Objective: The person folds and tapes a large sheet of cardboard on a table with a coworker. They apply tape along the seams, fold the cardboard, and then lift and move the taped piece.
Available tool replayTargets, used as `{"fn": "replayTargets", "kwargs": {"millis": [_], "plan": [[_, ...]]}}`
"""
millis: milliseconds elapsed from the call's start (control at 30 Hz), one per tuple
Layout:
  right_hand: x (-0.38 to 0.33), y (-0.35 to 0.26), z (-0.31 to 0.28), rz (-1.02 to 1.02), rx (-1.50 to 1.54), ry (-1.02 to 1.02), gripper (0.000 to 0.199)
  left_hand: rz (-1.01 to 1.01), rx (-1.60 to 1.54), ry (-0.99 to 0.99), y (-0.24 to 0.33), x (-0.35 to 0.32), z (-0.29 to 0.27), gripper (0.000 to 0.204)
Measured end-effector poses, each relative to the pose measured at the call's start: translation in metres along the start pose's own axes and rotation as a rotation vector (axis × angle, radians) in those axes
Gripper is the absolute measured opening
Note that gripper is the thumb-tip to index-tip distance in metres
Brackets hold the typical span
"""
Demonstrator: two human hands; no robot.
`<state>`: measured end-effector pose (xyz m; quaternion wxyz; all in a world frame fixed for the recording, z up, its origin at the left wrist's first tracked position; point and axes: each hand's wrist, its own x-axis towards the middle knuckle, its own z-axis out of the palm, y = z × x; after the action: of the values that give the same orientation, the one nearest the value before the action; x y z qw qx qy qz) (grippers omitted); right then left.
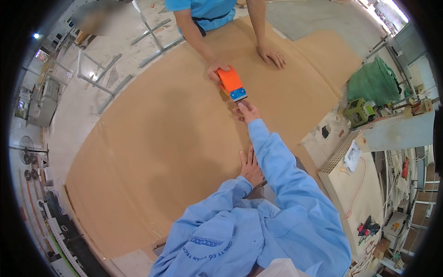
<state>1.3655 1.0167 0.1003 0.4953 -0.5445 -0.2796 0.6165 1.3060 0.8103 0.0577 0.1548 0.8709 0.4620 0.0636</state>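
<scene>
Brown cardboard sheeting covers the wide surface (152, 138), two people facing each other across it.

At the far side, a co-worker's hand (215, 70) grips an orange plastic tape dispenser with a blue front (231, 84), resting on the cardboard. The person's right hand (247, 112) stretches out with fingers extended, open, its fingertips just beside the dispenser's blue end; whether they touch is hard to tell. The left hand (251, 167) lies flat and open on the cardboard, nearer the body. The co-worker's other hand (272, 55) presses flat further right.
</scene>
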Motion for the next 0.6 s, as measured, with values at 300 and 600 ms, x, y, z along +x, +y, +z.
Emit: {"fn": "replayTargets", "kwargs": {"millis": [300,600], "plan": [[0.016,-0.011,-0.015,0.093,0.2,0.045,0.018,-0.094,0.102,-0.119,0.011,0.009,0.002,0.09],[0.016,-0.001,-0.042,0.098,0.141,0.069,0.014,-0.123,0.022,-0.066,0.014,0.009,-0.009,0.092]]}}
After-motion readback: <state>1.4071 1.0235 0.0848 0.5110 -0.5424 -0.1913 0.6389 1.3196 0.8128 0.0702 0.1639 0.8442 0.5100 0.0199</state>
